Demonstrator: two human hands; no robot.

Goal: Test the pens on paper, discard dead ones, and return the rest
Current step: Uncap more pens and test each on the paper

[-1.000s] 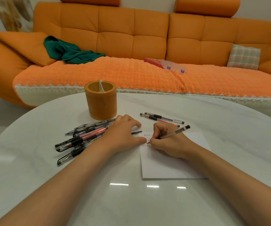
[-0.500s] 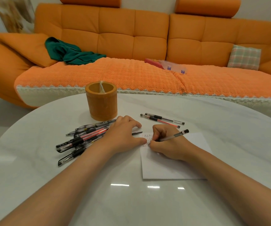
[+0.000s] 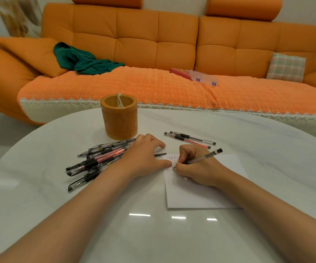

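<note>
Testing a pen [image 3: 203,157] on the paper [image 3: 201,194], right hand [image 3: 197,168] fingers clamped on it; left hand [image 3: 144,158] flat, fingers together, pinning the sheet. Untested pile [image 3: 98,161] left, two pens [image 3: 189,139] far. Next: judge ink, sort it.

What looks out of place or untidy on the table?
Nothing is spilled or damaged. The pens lie in a loose, crossed pile beside the nearly empty holder, which fits testing. The paper sits slightly askew.
</note>
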